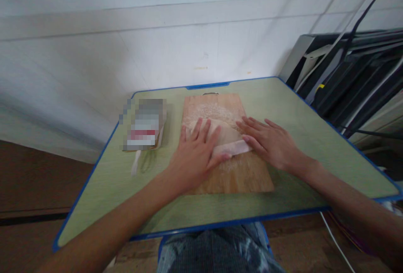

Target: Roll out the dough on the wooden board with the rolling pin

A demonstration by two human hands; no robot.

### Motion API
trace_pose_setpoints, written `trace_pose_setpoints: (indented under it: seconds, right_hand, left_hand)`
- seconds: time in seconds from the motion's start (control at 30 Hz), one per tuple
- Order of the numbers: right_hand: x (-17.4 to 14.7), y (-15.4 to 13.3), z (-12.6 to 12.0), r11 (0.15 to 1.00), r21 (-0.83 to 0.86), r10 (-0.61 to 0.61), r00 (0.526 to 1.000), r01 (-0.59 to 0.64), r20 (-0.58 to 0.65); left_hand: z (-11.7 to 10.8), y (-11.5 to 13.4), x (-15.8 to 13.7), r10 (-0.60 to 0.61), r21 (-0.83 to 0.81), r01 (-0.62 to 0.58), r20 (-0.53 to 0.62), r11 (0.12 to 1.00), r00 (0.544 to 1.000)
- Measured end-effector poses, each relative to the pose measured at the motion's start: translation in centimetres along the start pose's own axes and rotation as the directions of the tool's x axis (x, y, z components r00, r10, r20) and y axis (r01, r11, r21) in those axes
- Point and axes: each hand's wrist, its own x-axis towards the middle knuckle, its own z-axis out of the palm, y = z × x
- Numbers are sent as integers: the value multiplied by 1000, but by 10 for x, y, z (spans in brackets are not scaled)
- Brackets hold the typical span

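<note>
- The flat dough (222, 132) lies between and partly under the hands, on the board's middle; its far edge looks rounded, and fingers hide its sides.
- Along its near edge runs a pale strip (234, 148), long axis crosswise from left to right, the right end slightly farther from the person. I cannot tell whether it is a folded edge or a separate roller.
- The left hand (197, 151) is nearer to the dough's middle, palm down, fingers spread forward over its left part, thumb along the strip's left end.
- The right hand (270, 143) reaches in from the right, fingers extended leftward, thumb at the strip's right end. The hands are apart, flattened, clamped on nothing.
- The floured wooden board (233, 180) points away from the person, lengthwise.
- Beneath is the green bench (299, 130), with a blurred-out package (145, 126) left of the board.
</note>
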Motion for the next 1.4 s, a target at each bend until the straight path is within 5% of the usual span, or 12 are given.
trace_pose_setpoints:
  seconds: [0.17,0.33,0.5,0.63,0.77,1.1,1.23,1.4]
  right_hand:
    - [-11,2,3,999,22,-42,999,42,-27]
    - [25,13,9,998,61,8,998,-4,-60]
    - [23,15,11,997,-13,-78,961,77,-264]
    - [19,17,11,970,-89,-242,931,226,-273]
    - [20,21,12,961,-111,-276,911,254,-305]
    - [10,25,5,877,-136,-456,705,461,-543]
    - [10,23,4,868,-130,-465,696,478,-547]
    - [11,22,5,867,-117,-465,705,484,-536]
  left_hand:
    - [4,2,-2,13,18,-12,-64,1000,998]
    - [3,-21,32,-108,-186,128,114,974,988]
    - [4,-30,25,-30,-353,13,-42,935,999]
    - [3,-37,26,-96,-503,38,-91,864,991]
    - [4,-48,30,-96,-565,14,-116,825,989]
    - [15,-49,34,-121,-594,-52,-248,803,961]
    - [13,-54,37,-245,-719,-5,-243,695,939]
    - [5,-62,34,-338,-827,117,-92,550,937]
